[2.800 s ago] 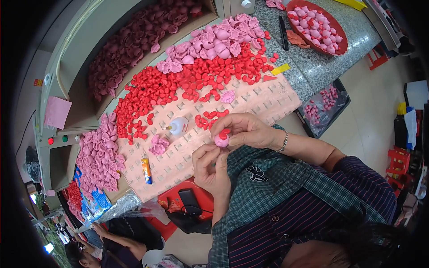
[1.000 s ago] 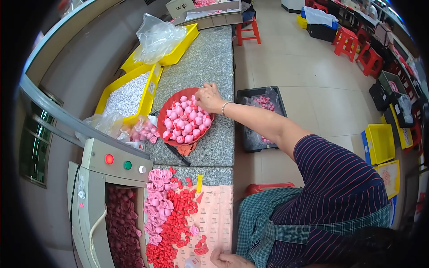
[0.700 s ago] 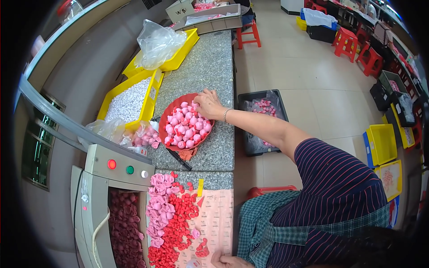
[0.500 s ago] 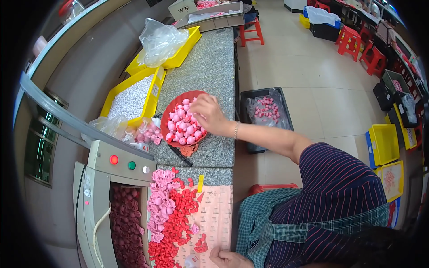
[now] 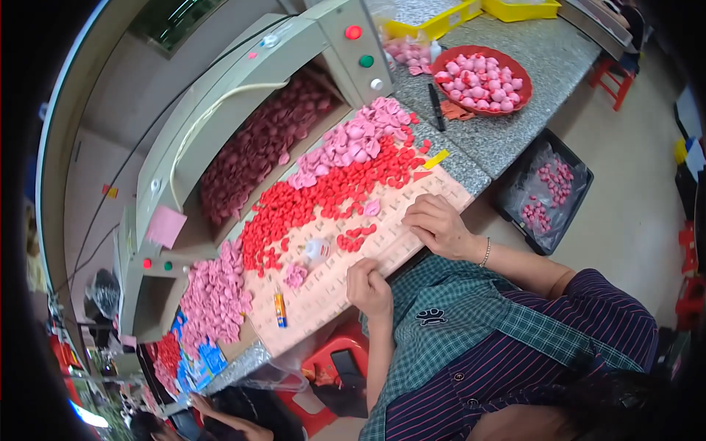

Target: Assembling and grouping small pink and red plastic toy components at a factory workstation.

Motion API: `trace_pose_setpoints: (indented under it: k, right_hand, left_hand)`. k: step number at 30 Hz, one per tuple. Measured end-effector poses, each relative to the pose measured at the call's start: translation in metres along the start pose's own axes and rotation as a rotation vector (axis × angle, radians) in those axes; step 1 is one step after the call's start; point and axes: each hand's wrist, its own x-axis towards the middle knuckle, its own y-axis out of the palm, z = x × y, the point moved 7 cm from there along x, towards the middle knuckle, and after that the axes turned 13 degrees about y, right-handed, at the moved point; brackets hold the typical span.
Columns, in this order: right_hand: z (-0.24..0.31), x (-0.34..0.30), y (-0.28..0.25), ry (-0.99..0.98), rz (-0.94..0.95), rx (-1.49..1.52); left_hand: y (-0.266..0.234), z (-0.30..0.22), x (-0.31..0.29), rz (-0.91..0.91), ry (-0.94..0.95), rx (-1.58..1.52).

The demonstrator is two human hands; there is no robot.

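My left hand [image 5: 369, 288] is closed, its fingers curled in at the near edge of the pale pink printed sheet [image 5: 334, 283] on the bench. To its right, my right hand [image 5: 440, 226] hovers at or rests on the sheet's edge, fingers bent and pressed together. Whatever either hand may hold is hidden. Between and beyond them lie a small group of red pieces [image 5: 356, 238] and a white squeeze bottle [image 5: 318, 251]. Farther back spreads a heap of small red pieces [image 5: 294, 213], bordered by a row of pink petal-like pieces [image 5: 353, 140].
Behind the sheet stands a grey machine [image 5: 298, 51] filled with dark pink pieces. A red bowl [image 5: 482, 79] of pink ball-shaped pieces and a black pen [image 5: 436, 106] sit right. A yellow-blue tube [image 5: 280, 310] lies left. A black crate [image 5: 544, 192] is on the floor; another person [image 5: 235, 419] is lower left.
The view has swung left toward the machine. My right hand has left the red bowl and come back to the sheet beside my left hand, which stays curled at the edge.
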Motion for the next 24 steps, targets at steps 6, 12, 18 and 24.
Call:
trace_pose_setpoints:
  k: [6,12,18,24]
  right_hand:
    - [-0.019,0.030,0.029,0.132,0.106,0.129]
    - [-0.003,0.050,0.060,0.095,0.131,0.029]
    - [0.001,0.043,0.060,0.043,0.191,0.158]
    - [-0.010,0.037,0.052,0.150,0.237,0.221]
  left_hand:
    - [-0.002,-0.005,0.001,-0.011,0.054,-0.008]
    - [-0.006,-0.001,-0.003,-0.031,0.050,-0.007]
    - [-0.008,0.000,-0.004,-0.038,0.025,-0.071]
    - [-0.031,0.011,-0.010,-0.178,-0.222,-0.044]
